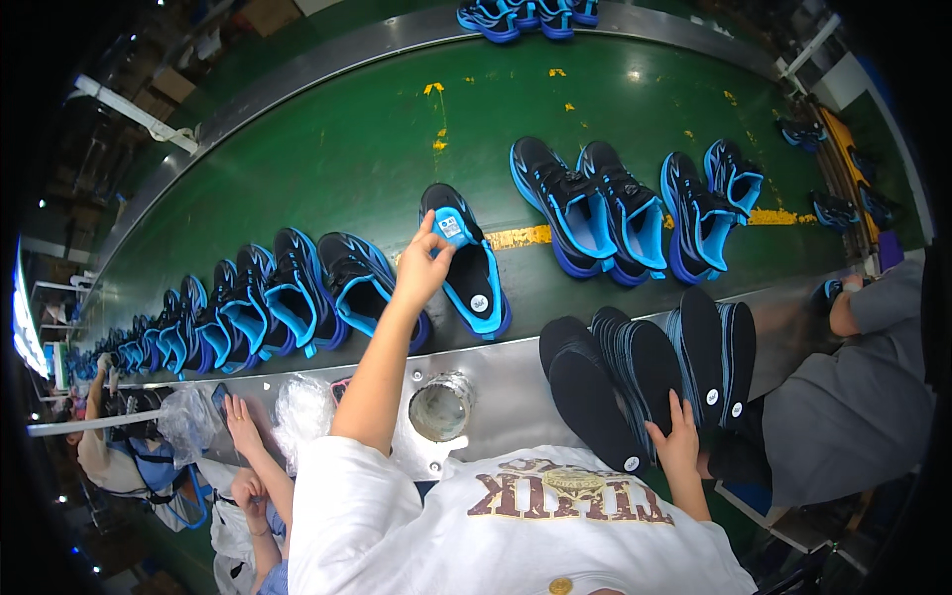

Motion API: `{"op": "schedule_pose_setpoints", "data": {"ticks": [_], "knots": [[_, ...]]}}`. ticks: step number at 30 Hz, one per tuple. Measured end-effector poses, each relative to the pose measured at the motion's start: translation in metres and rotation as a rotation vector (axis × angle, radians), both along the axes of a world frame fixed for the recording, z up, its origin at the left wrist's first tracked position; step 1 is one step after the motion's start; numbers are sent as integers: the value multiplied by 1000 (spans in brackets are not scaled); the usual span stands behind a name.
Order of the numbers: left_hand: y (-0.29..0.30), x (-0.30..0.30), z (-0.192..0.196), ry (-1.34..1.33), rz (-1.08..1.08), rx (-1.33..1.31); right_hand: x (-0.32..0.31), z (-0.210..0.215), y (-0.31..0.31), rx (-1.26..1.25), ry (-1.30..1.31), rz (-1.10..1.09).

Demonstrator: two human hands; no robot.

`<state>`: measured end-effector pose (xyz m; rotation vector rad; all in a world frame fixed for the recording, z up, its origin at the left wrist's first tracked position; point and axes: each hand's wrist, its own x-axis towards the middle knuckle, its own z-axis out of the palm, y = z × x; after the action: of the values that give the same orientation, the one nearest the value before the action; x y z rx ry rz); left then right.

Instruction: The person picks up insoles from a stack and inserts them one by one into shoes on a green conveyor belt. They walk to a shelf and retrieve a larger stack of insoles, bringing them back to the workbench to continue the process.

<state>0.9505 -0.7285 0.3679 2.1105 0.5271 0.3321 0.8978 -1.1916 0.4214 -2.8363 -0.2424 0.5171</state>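
A black and blue sports shoe (485, 291) stands on the green belt in front of me, its opening toward me and a round white sticker inside its heel. My left hand (426, 263) pinches the shoe's blue-lined tongue (453, 228) between thumb and fingers, so its label shows. Lower right, several stacks of black insoles with blue edges lie on the metal ledge. At the heel end of the middle insole stack (640, 362), my right hand (679, 441) has its thumb on top and fingers along the side. How many insoles it grips cannot be seen.
A long row of matching shoes (295, 297) runs along the belt to the left; several more (625, 218) stand at the right. A round metal-rimmed opening (440, 408) sits in the ledge (506, 397). Co-workers sit close on both sides, one with a hand (241, 424) by plastic bags.
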Motion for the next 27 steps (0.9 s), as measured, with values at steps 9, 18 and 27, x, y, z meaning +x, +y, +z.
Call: {"op": "schedule_pose_setpoints", "data": {"ticks": [9,18,27], "knots": [[-21,34,77,-486,164,-965,59,63,0,569,-161,-143],[-112,138,3,-31,-193,34,213,116,131,572,440,-21],[-78,164,-12,237,-118,-185,246,26,210,293,468,274]]}}
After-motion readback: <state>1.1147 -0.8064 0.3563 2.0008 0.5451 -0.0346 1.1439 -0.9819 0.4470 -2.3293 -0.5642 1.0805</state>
